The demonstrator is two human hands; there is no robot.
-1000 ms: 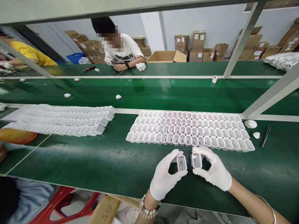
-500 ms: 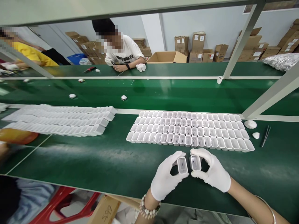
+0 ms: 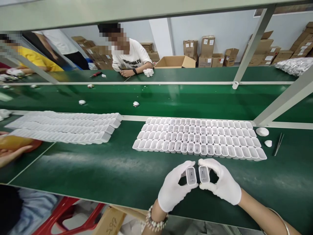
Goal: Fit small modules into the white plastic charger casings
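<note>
My left hand [image 3: 174, 187], in a white glove, grips a small white plastic cup [image 3: 191, 176] between thumb and fingers. A matching cup [image 3: 203, 174] is pinched in my gloved right hand [image 3: 223, 182]. The two cups are side by side with a narrow gap, their mouths facing me, and a small dark slot shows in the bottom of each. Just beyond my hands, several rows of the same cups [image 3: 199, 138] stand packed together on the green table [image 3: 102, 173].
Tweezers [image 3: 279, 144] and two white lumps [image 3: 262, 131] lie right of the rows. Another block of cups [image 3: 66, 127] is at the left, near a co-worker's hand [image 3: 14, 155] holding something orange-yellow. Behind the green belt [image 3: 186, 98] sits a person in white [image 3: 133, 55]. A metal post [image 3: 283, 94] rises at right.
Both cups stay in my hands, with only a slight shift. White pieces on the belt have moved right. The co-worker's hand at left now shows clearly, and another person stands at the back left.
</note>
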